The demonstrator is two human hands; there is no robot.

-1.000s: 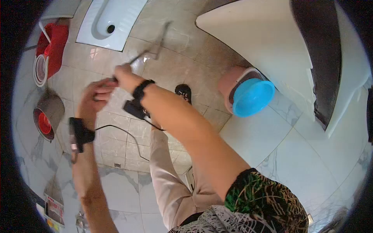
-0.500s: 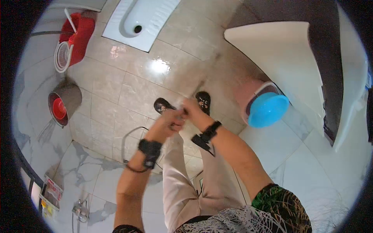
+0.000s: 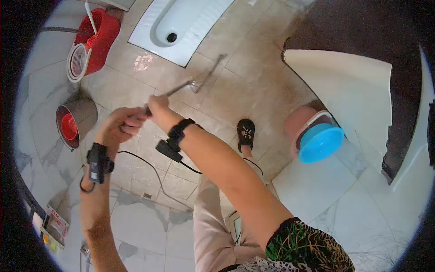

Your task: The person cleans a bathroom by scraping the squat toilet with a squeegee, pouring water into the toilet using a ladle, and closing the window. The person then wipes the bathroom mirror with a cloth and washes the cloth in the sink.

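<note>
My right hand (image 3: 159,107) is closed around the dark handle of what looks like a floor squeegee (image 3: 179,88). Behind it on the same handle, my left hand (image 3: 123,123) is closed, its fingers curled round the upper end. The handle slants away to the right, down to a thin dark blade (image 3: 213,72) on the wet tiles. That blade lies just right of the white squat toilet's near end. Both wrists wear black straps with small devices and cables.
The squat toilet (image 3: 181,27) is set in the floor ahead. To the left are a red mop bucket (image 3: 102,41) and a grey bucket (image 3: 86,115) with something red inside. A blue basin (image 3: 321,143) tilts on a pink bucket (image 3: 299,121) at right, beside a pale panel (image 3: 344,86).
Both hands have swung left and forward together with the handle. The blade has moved up and left over the floor. One shoe is now hidden behind my right arm.
</note>
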